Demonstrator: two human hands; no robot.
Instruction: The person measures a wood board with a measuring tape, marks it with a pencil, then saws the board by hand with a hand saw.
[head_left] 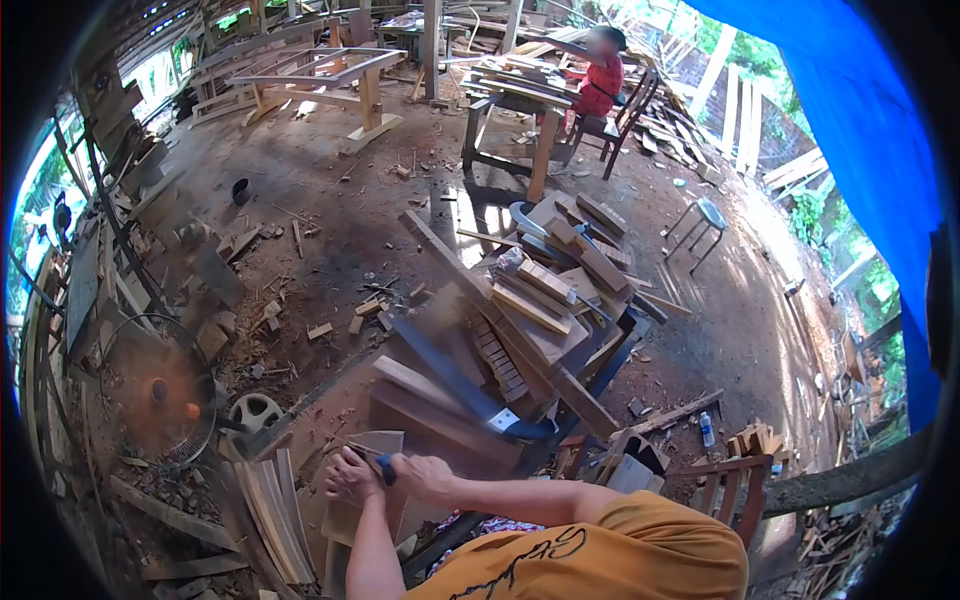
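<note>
My left hand (352,478) rests on a flat piece of wood (380,440), its fingers curled over the top. Just to the right, my right hand (425,478) is closed around a small tool with a dark blue end (386,467). The tool's kind is too small to make out, and its tip lies close to my left fingers. More wood (343,520) sits under my left wrist. Long narrow wooden strips (272,515) lean beside it on the left.
A pile of cut boards (535,310) stands ahead of me. A fan (160,390) is at the left, and a water bottle (707,430) at the right. Farther off, a person (600,85) sits at a wood-laden table (520,90). A stool (710,215) stands right. Scraps litter the floor.
</note>
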